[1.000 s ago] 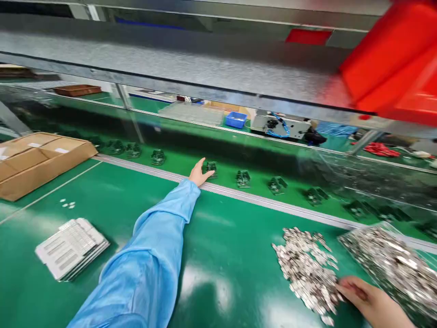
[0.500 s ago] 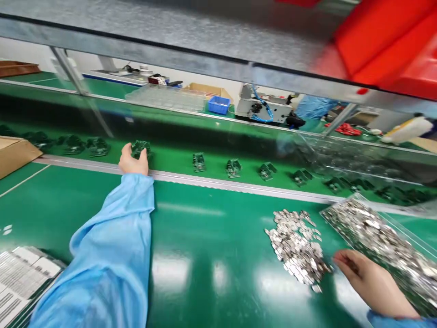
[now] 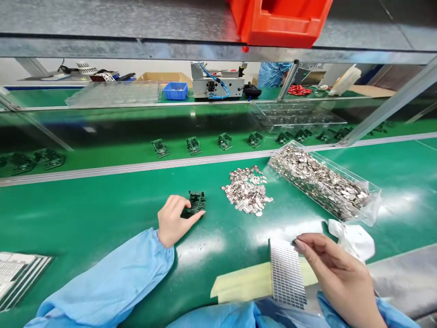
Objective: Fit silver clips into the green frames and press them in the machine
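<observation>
Left hand (image 3: 172, 221) has thumb and fingers closed around the near side of a green circuit-board cluster (image 3: 197, 199), which sits low over the green bench (image 3: 102, 205), left of the loose metal pieces (image 3: 246, 192); can't tell if it bears on the surface. Right hand (image 3: 344, 273) pinches a small dark piece (image 3: 294, 242) between thumb and fingertips, held up by the top of a gridded strip (image 3: 288, 273). Status: that piece is apart from the cluster, so it reads as not fitted. More board clusters (image 3: 160, 148) stand spaced along the belt (image 3: 102, 157) behind the metal rail (image 3: 136, 168); too small to tell if any carry a piece. Plenty of metal stock left, both in the pile and in the clear plastic tray (image 3: 374, 207) set at an angle to its right, one end near the rail. Room: green surface runs between the two hands and out past the left forearm to the labelled panel stack (image 3: 20, 273) at frame left. Tighter on the right: the strip lies across yellow tape (image 3: 244, 280) near the bench's front edge, and crumpled white plastic (image 3: 355, 242) is just behind the right hand. Red bin (image 3: 283, 27) overhangs on the shelf, well above both hands.
</observation>
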`<state>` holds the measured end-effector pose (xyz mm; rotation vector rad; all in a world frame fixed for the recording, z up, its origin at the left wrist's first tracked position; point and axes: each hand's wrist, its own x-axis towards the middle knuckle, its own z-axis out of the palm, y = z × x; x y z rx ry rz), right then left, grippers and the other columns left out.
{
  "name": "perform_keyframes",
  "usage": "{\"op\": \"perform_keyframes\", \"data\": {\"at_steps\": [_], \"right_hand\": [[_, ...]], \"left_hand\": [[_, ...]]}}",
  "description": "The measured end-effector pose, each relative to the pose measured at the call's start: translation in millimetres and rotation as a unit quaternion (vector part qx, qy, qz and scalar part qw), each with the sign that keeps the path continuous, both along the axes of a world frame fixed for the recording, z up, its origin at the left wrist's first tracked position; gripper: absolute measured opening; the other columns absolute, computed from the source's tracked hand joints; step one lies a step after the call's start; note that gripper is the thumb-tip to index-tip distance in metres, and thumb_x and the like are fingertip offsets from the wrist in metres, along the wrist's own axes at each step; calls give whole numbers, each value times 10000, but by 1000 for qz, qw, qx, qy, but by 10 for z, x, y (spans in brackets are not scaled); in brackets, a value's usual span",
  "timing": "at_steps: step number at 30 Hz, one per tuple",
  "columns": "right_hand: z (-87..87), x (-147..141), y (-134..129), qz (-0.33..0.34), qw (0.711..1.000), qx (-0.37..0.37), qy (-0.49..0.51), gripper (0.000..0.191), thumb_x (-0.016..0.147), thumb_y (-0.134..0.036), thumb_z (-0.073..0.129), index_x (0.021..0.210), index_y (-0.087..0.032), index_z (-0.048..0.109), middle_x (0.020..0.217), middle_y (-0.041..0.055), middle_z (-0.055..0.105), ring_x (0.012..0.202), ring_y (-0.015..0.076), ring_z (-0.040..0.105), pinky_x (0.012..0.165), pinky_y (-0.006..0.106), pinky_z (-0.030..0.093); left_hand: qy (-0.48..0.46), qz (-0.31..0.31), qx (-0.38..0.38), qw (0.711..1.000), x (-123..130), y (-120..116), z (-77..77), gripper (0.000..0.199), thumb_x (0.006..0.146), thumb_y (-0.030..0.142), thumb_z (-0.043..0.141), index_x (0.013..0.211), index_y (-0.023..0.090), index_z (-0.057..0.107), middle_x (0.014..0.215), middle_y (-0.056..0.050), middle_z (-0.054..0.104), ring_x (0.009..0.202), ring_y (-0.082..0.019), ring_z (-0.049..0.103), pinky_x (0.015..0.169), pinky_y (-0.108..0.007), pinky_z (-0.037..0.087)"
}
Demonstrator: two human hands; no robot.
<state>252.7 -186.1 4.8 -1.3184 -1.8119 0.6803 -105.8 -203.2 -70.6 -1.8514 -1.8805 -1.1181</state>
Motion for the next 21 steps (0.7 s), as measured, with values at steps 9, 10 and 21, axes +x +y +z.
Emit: {"op": "perform_keyframes", "data": {"at_steps": [9,10,21], "right_hand": [[-53,195,-366,-13,978,-151,146,327,764,-518,711,766,-191,700,652,47,676,600,189,655,547,238,558],[-68,202,-397,-12,974,-159,161,327,768,-515,710,756,-189,696,641,45,668,594,185,644,538,238,550],[-325,-52,-536,-44,948,-133,286,310,755,-494,731,704,-191,687,996,113,689,975,272,644,800,358,543]], "left_hand": [[-71,-211,-235,946,95,133,107,1160,654,507,800,1510,227,70,1562,-212,236,1446,-364,270,1136,-530,323],[-78,-234,-277,929,90,178,122,1137,669,481,796,1512,232,76,1531,-203,313,1418,-353,335,1127,-519,343],[-251,-300,-121,912,1323,-12,233,506,673,384,805,1083,234,550,1177,-115,552,1094,-267,590,818,-384,559]]}}
